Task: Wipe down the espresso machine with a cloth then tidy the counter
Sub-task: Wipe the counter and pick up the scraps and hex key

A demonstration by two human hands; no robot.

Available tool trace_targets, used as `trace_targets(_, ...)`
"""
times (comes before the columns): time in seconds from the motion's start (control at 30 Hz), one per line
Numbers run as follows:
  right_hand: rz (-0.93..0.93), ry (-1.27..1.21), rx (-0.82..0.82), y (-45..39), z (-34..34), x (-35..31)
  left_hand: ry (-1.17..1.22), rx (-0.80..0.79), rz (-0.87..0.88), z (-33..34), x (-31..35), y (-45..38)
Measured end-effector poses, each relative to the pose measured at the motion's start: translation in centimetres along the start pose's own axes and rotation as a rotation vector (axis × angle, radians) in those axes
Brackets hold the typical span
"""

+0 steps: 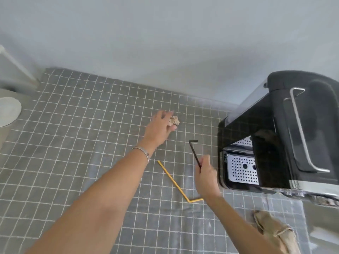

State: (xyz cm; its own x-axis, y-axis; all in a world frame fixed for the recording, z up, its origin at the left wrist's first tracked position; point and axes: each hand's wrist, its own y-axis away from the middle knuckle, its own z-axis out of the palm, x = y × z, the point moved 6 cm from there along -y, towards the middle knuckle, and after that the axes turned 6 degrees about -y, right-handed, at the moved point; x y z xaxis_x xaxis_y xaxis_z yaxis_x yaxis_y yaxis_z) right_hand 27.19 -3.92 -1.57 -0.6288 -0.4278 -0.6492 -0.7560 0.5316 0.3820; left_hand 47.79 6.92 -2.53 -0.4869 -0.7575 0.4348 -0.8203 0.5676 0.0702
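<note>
A black espresso machine (pixel 300 129) with a perforated metal drip tray (pixel 242 170) stands at the right on a grey checked cloth-covered counter (pixel 77 125). My left hand (pixel 159 129) reaches to the middle of the counter, fingers closing around a crumpled brown paper ball (pixel 174 121). My right hand (pixel 206 176) holds a black bent straw (pixel 194 151) upright, just left of the drip tray. A yellow bent straw (pixel 174 182) lies flat between my arms. A beige cloth (pixel 275 233) lies bunched at the bottom right, beside my right forearm.
A pale wall runs along the back of the counter. A round white object (pixel 7 112) sits at the far left edge, with a white frame (pixel 14 65) behind it. The counter's right edge shows beneath the machine.
</note>
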Motion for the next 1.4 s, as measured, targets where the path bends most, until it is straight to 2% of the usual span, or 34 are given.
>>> trace_targets(0.07,-0.020,-0.033,-0.040,2.6,1.3,1.0,-0.062,-0.063,0.027,1.4,0.5,-0.9)
trace_targets(0.13,-0.017,-0.031,-0.095,4.2,2.8,1.5,-0.073,-0.042,0.030,2.1,0.6,-1.0)
trace_targets(0.3,0.011,0.215,-0.154,5.6,4.9,2.7,-0.022,0.054,-0.015,1.9,-0.7,0.8)
trace_targets(0.4,-0.041,0.265,-0.150,5.9,4.4,2.8,0.168,0.129,-0.126,0.9,-2.5,3.0)
trace_targets(0.47,-0.046,0.223,-0.168,6.3,3.4,2.9,0.358,0.142,-0.264,0.4,-3.4,5.2)
trace_targets(0.57,-0.006,0.112,-0.236,7.5,1.3,3.8,0.785,0.054,-0.517,0.6,-3.3,9.4)
trace_targets(0.63,-0.055,0.072,-0.271,8.8,-1.0,4.5,1.011,-0.027,-0.637,1.0,-1.8,12.8)
trace_targets(0.77,-0.162,-0.064,-0.323,12.7,-7.4,7.3,1.346,-0.185,-0.703,2.5,5.6,19.0)
trace_targets(0.87,-0.192,-0.141,-0.274,15.6,-13.4,11.8,1.414,-0.368,-0.694,4.8,13.5,22.5)
trace_targets(1.0,-0.127,-0.233,-0.072,18.6,-22.1,20.1,1.384,-0.613,-0.621,9.1,25.4,25.6)
trace_targets(1.17,0.160,-0.401,0.271,20.5,-30.7,32.0,1.358,-0.893,-0.569,15.1,39.9,26.7)
trace_targets(1.27,0.295,-0.468,0.389,20.3,-33.3,38.1,1.295,-0.977,-0.569,18.6,46.9,26.5)
trace_targets(1.4,0.396,-0.506,0.453,18.4,-34.1,43.4,1.075,-0.972,-0.605,24.0,52.5,25.7)
